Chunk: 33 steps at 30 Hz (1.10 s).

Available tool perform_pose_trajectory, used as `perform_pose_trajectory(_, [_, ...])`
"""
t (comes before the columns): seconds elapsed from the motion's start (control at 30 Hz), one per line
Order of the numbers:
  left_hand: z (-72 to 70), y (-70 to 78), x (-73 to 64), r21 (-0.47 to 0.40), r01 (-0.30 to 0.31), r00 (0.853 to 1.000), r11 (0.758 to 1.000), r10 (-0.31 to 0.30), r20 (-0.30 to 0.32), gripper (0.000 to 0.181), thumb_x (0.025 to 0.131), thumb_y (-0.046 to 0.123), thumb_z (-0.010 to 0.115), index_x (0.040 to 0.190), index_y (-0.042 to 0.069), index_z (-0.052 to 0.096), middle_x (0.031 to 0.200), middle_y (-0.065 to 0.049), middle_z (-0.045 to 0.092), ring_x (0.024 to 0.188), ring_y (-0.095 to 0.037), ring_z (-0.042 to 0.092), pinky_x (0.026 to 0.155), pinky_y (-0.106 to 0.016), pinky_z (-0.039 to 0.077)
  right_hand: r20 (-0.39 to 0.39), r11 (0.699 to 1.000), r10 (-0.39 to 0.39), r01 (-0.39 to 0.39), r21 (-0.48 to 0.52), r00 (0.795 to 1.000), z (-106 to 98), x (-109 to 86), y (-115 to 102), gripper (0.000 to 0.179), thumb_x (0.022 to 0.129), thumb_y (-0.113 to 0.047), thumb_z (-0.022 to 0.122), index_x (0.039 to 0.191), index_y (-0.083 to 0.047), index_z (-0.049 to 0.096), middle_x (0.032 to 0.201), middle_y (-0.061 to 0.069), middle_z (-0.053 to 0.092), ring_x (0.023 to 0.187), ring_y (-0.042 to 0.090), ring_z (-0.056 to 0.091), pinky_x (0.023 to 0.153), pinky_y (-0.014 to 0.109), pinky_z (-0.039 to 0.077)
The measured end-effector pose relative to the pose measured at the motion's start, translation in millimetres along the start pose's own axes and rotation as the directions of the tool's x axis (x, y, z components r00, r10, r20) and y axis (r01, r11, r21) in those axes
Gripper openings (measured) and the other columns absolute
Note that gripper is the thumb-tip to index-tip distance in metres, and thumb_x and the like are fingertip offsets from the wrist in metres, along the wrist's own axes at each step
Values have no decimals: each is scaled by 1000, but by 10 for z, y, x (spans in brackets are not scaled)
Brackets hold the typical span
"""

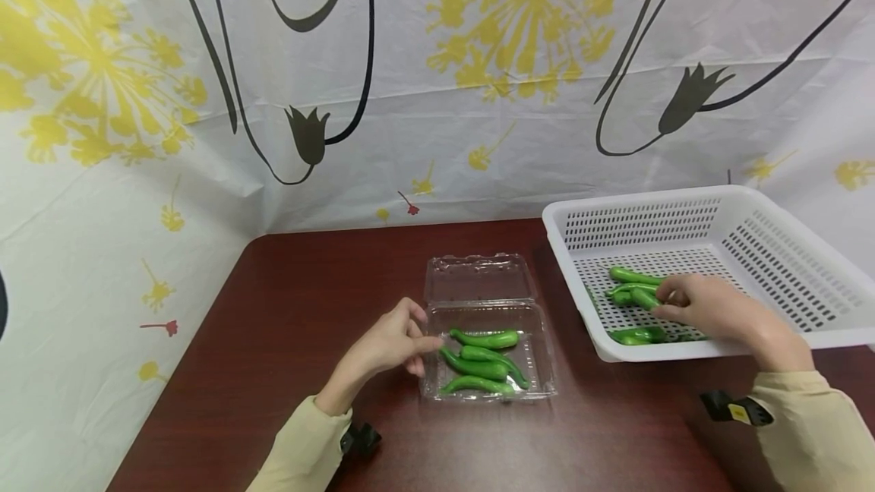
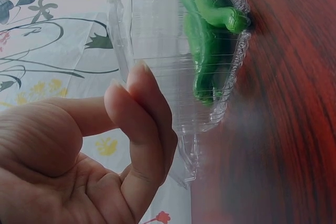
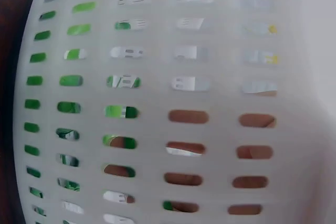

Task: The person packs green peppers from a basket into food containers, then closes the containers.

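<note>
Several green chili peppers (image 1: 486,367) lie in an open clear plastic clamshell box (image 1: 547,359), its lid (image 1: 478,279) folded back. My left hand (image 1: 396,340) is at the box's left edge, fingers loosely bent, fingertips close to the wall; in the left wrist view the left hand (image 2: 139,140) overlaps the clear side, with green peppers (image 2: 202,40) behind it. Inside the white basket, my right hand (image 1: 714,310) pinches a green pepper (image 1: 644,298) between thumb and fingers. Seen from the right wrist, that hand (image 3: 186,177) shows only through the basket's slots.
The white slotted basket (image 1: 759,203) stands on the right of the dark red table (image 1: 328,272), with more green peppers (image 1: 639,335) near its front wall. A white flowered cloth (image 1: 383,150) hangs behind the table.
</note>
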<state>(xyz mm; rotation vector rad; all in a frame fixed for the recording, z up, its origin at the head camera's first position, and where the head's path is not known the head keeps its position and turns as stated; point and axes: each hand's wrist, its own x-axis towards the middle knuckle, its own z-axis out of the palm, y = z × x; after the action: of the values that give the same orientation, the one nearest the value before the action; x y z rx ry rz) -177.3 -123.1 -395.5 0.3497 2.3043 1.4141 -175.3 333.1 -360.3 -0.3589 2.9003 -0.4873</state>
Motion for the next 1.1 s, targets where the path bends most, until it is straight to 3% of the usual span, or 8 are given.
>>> perform_pose_trajectory(0.33, [13, 4, 3, -7, 5, 1000, 1000, -5, -3, 44, 94, 10, 74, 121, -6, 44, 80, -19, 64, 47, -14, 60, 59, -45, 57, -17, 1000, -7, 7, 2, 1000, -56, -46, -32, 30, 94, -20, 73, 106, 6, 65, 86, 6, 70, 79, 27, 67, 68, 49, 54])
perform_pose_trajectory(0.73, [12, 19, -6, 10, 5, 1000, 1000, -5, -17, 44, 93, 10, 74, 120, -7, 44, 80, -19, 64, 47, -13, 61, 58, -33, 56, -74, 1000, -17, 16, -15, 997, -71, -67, -69, 30, 93, -20, 74, 107, 5, 66, 82, 0, 67, 74, 18, 63, 65, 43, 52])
perform_pose_trajectory(1.1, [21, 17, -10, 12, 12, 1000, 1000, -12, -12, 43, 94, 10, 73, 120, -6, 43, 82, -18, 64, 48, -14, 62, 65, -33, 58, -98, 999, -29, 26, -32, 995, -104, -120, -133, 27, 94, -20, 74, 105, 3, 67, 82, 0, 67, 74, 17, 62, 65, 42, 51])
